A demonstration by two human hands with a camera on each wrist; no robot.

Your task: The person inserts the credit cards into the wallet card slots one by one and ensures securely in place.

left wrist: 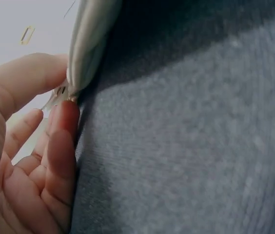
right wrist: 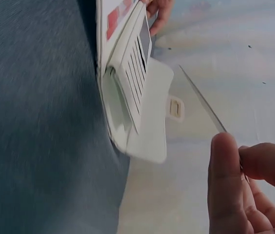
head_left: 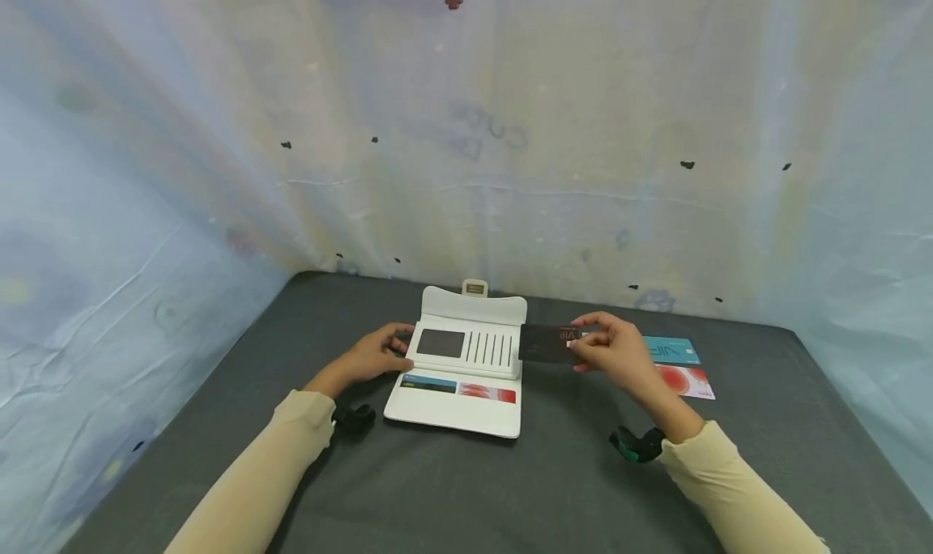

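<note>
A white wallet [head_left: 453,418] lies unfolded, with several card slots [head_left: 490,348] and a dark window on its inner panel. Two cards, a blue-and-dark one [head_left: 428,384] and a red-and-white one [head_left: 487,392], sit in its near flap. At the wallet's left edge my left hand [head_left: 372,353] pinches it between thumb and fingers, as the left wrist view shows. Just right of the slots, my right hand [head_left: 618,355] grips a black VIP card [head_left: 543,343] by its right end. In the right wrist view the card [right wrist: 201,97] appears nearly edge-on, apart from the wallet [right wrist: 152,117].
To the right, partly behind my right hand, a blue VIP card [head_left: 672,350] and a red-and-white card [head_left: 688,381] lie on the dark grey tabletop [head_left: 452,497]. A patterned pale curtain [head_left: 510,133] hangs behind the table and along its sides.
</note>
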